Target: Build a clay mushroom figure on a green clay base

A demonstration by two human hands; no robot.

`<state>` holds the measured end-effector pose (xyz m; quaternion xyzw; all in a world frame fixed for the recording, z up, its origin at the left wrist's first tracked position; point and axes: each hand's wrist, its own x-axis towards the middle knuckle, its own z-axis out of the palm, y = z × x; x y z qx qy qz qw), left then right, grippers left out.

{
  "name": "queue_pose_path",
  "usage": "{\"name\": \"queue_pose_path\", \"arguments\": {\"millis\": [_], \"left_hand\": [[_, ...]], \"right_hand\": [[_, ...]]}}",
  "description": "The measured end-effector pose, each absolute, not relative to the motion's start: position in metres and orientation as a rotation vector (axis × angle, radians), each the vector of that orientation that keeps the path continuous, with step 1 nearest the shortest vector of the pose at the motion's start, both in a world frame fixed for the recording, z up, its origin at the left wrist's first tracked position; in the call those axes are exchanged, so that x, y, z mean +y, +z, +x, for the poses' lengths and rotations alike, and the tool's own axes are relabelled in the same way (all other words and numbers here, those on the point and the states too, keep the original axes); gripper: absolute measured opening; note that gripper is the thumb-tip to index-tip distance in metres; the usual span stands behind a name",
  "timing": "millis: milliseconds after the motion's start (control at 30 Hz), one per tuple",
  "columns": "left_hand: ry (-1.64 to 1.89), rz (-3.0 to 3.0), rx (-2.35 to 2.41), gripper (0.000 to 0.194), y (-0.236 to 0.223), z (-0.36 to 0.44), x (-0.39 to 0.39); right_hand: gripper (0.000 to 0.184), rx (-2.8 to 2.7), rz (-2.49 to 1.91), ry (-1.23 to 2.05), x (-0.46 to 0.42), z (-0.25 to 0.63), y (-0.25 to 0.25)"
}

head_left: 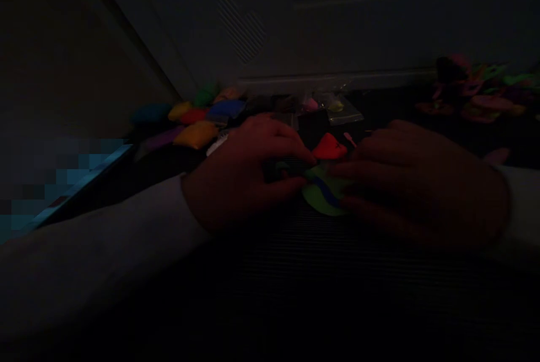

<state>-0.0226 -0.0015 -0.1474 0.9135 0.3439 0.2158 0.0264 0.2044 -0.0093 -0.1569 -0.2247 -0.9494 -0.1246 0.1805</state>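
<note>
Very dark surface point(274, 294), dim wall point(358, 41)

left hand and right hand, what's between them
In the head view, a green disc with a blue strip on it lies between the left hand and the right hand; a red piece sits beyond.

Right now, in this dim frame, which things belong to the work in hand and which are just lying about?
Apparently in the work:
left hand and right hand, at the disc
green disc
blue strip across it

Seemingly lying about:
red piece, beyond the disc, possibly related
orange packet
clear bag
colourful items, far right
</note>
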Motion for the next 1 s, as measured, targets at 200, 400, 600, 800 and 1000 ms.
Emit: {"name": "queue_pose_path", "arguments": {"millis": [200,400,600,800,1000], "left_hand": [[0.657,2.825,1.117,0.028,-0.146,-0.026,-0.005],[0.681,2.806,1.169,0.017,-0.142,-0.029,-0.008],[0.698,2.803,1.12,0.01,-0.143,-0.032,-0.004],[0.573,2.805,1.025,0.014,-0.143,-0.032,-0.008],[0.562,2.815,1.072,0.015,-0.144,-0.032,-0.008]], "right_hand": [[0.02,-2.506,-1.024,-0.354,0.008,0.227,-0.127],[0.024,-3.073,-0.854,-0.102,0.032,0.237,-0.134],[0.024,-3.137,-0.708,-0.271,0.036,0.241,-0.14],[0.027,-3.037,-0.678,-0.116,0.032,0.237,-0.141],[0.023,-3.013,-0.764,0.045,0.03,0.236,-0.14]]}}
